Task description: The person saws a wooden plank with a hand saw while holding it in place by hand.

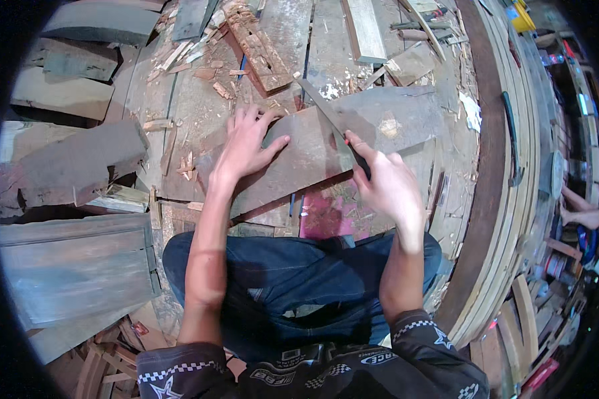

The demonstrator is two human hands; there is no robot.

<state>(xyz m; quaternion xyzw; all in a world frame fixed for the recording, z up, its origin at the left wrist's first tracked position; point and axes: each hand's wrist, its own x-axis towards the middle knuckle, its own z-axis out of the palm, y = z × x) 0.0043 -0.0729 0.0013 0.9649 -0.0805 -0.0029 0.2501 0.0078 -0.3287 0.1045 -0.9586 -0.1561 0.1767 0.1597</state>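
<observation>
The grey board (289, 159) is lying slantwise on the plank floor (283, 26) just beyond the knees (188, 256), its left end sitting nearer and its right end reaching farther off, likely so that both hands are getting at it comfortably. The left hand (246, 143) is resting on the board's left part with fingers spread apart and thumb standing out to the right, clamping nothing; this broad contact is seemingly steadying the wood by weight rather than by grip. The right hand (389, 183) is wrapping its fingers together around the dark handle (361, 159) of a long-bladed tool (325, 108), whose blade is pointing far and left over the board, its tip passing beyond the far edge; that hold is probably giving firm control. Whether the blade is touching the wood, I cannot tell. A pink sheet (311, 224) strewn with bits is lying by the board's near edge. A crumbly wood block (256, 46) and a pale wood block (365, 30) are lying on the far side, perhaps leaving elbow room, while a green-handled tool (510, 126) is lying well apart on the right.
</observation>
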